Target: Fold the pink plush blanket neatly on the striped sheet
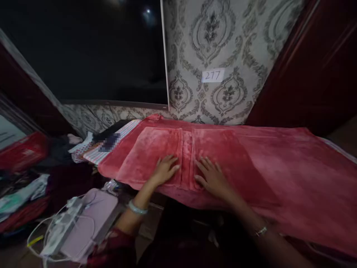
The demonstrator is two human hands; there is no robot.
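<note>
Both sets of fingers point(205, 164) rest atop the folded red cloth point(188, 154).

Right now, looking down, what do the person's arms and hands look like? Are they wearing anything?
Both hands are bare, with no gloves. The left hand has a thick, pale, smooth bangle at its wrist, and a dark red sleeve below that. The right hand has a thin, shiny, silvery bracelet farther down its bare forearm.

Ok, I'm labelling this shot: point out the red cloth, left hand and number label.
Red cloth point(234, 160), head view: right panel.
Left hand point(165, 170), head view: its back.
Number label point(212, 75), head view: middle.
</note>
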